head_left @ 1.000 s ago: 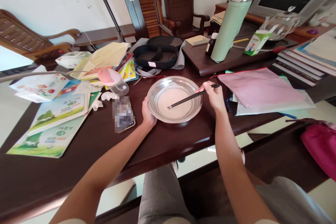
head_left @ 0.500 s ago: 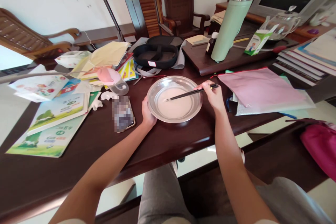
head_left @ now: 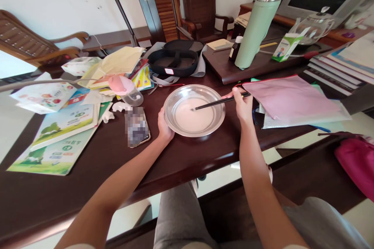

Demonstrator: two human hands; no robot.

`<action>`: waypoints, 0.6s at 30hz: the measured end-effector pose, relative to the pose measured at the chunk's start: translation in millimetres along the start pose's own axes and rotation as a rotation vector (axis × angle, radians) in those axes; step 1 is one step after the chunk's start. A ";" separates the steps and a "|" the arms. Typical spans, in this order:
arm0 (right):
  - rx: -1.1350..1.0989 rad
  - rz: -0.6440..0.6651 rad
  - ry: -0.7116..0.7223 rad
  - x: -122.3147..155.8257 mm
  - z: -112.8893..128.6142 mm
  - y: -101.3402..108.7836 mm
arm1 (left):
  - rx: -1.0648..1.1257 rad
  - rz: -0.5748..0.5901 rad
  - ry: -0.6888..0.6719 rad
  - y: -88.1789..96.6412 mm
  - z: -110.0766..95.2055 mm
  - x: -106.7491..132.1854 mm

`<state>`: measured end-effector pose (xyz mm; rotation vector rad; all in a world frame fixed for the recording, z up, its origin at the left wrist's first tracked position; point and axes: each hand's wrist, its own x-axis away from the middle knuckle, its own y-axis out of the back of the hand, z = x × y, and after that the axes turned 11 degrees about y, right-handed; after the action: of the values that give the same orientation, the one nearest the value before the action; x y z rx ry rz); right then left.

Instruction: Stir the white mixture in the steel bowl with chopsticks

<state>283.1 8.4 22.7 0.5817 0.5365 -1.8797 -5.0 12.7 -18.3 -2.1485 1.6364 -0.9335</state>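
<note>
A shiny metal bowl (head_left: pixel 214 125) stands on the dark wooden table, with a milky white liquid (head_left: pixel 194 118) in its bottom. My left hand (head_left: pixel 165 125) grips the bowl's left rim, thumb at the side and the other fingers hidden beneath. To the right of the bowl, my right hand (head_left: pixel 243 103) is closed round a pair of black chopsticks (head_left: pixel 216 103). They slant down to the left over the rim, and their tips touch the liquid near the bowl's middle. A phone (head_left: pixel 138 126) lies left of my left hand.
Booklets (head_left: pixel 58 151), crumpled tissue (head_left: pixel 108 116) and a pink-topped clear cup (head_left: pixel 125 87) lie to the left. Behind the bowl is a black open case (head_left: pixel 175 66). A green thermos (head_left: pixel 257 31) stands on a raised board; a pink zip pouch (head_left: pixel 292 97) lies at right.
My right hand has shifted a little to the right, drawing the chopsticks with it, so their tips sit slightly further right in the liquid. My left hand and the bowl have stayed put.
</note>
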 end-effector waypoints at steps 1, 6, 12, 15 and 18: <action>0.000 -0.031 0.001 0.1 -0.6 1.0 | 0.003 -0.005 0.001 0.1 0.0 0.0; -0.007 0.144 -0.028 2.8 3.1 -0.8 | 0.009 0.002 -0.005 -0.6 0.2 -0.3; 0.011 -0.002 0.000 -0.4 2.0 -0.3 | -0.006 -0.007 -0.015 0.0 0.8 -0.8; 0.002 -0.010 -0.023 0.4 3.0 0.2 | -0.004 0.006 -0.010 -0.2 0.3 -0.2; 0.013 0.136 -0.061 2.4 7.8 -2.7 | -0.001 0.015 -0.019 -1.4 -0.3 0.8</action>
<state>278.7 2.9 27.5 0.5538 0.4347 -1.7671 -4.0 12.5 -17.0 -2.1364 1.6412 -0.9052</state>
